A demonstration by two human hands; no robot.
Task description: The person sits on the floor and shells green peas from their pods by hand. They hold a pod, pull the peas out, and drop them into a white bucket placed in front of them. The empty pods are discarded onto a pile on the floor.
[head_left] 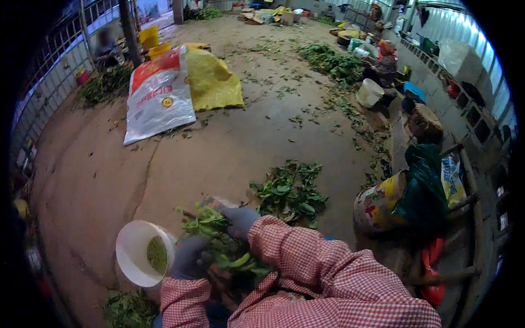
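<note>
Both my hands wear grey gloves and red checked sleeves. My left hand [190, 258] is at the lower left of a bunch of leafy green plants [213, 229], beside the rim of a white bucket [141, 235]. My right hand [241, 221] rests against the upper right of the bunch, its fingers partly hidden by leaves. The bucket is tilted towards me and has small green pieces inside. A heap of leafy plants [291, 192] lies on the floor beyond my right forearm, and another heap [129, 307] is below the bucket.
Sacks [160, 98] lie ahead on the left, near yellow buckets [148, 37]. A large printed bucket [379, 201] with a dark green cloth [424, 184] stands at right. One person [383, 65] sits by a plant heap [332, 61] at right, another [107, 47] at far left.
</note>
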